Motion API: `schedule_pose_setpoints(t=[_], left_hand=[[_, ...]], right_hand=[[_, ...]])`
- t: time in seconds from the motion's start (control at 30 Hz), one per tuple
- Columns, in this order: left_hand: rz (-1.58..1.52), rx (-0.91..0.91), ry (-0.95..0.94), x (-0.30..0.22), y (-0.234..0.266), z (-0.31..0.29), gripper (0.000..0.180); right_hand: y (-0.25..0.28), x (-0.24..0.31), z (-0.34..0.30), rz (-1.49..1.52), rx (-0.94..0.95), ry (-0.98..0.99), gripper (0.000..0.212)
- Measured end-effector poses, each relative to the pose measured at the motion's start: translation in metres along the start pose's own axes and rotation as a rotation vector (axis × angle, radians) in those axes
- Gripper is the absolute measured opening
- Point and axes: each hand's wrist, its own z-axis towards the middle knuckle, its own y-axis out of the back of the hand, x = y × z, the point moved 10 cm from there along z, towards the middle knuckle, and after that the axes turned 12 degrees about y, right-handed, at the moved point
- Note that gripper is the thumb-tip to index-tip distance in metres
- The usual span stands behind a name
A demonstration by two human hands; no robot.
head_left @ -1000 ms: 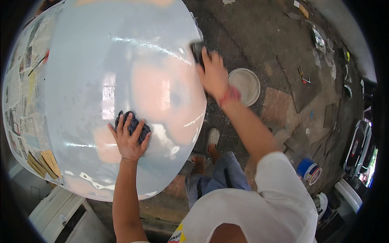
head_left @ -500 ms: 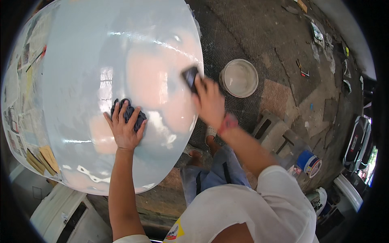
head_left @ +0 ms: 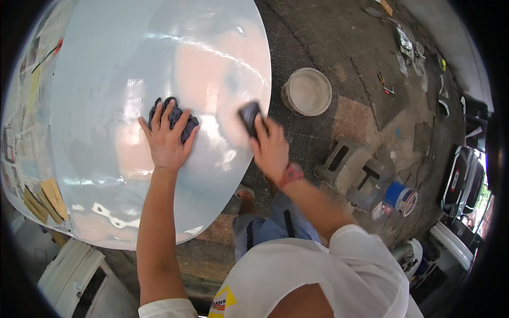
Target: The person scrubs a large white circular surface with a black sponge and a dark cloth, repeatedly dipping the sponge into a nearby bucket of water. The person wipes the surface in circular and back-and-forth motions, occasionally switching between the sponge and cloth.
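**Flat and Even Over the Curve**

The pale car panel (head_left: pixel 95 106) lies ahead of us, to our left; we judge light, even pressure best, easing off at its edge. Our left hand (head_left: pixel 168 139) spreads wide over a crumpled dark cloth (head_left: pixel 176 114) on it; our right hand (head_left: pixel 273 149) grips a dark block (head_left: pixel 248 119), best kept flat.

We count one panel, one bucket (head_left: pixel 307 91), two hands, one cloth, one block.
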Motion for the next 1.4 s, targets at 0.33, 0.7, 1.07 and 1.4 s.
schedule_pose_setpoints(t=[0.33, 0.7, 1.07, 1.4], left_hand=[[0.055, -0.02, -0.036, -0.002, -0.004, -0.005, 0.043], [0.067, -0.078, -0.11, -0.024, -0.014, -0.002, 0.044], [0.079, -0.048, -0.068, -0.009, -0.012, -0.001, 0.044], [0.092, 0.006, -0.04, -0.002, -0.01, -0.001, 0.047]], right_hand=[[-0.004, 0.018, -0.008, -0.029, -0.057, -0.237, 0.076], [0.005, -0.138, 0.035, 0.4, -0.24, -0.453, 0.067], [-0.036, -0.097, -0.02, 1.113, -0.403, -0.492, 0.065], [-0.039, -0.113, -0.012, 1.256, -0.16, -0.514, 0.071]])
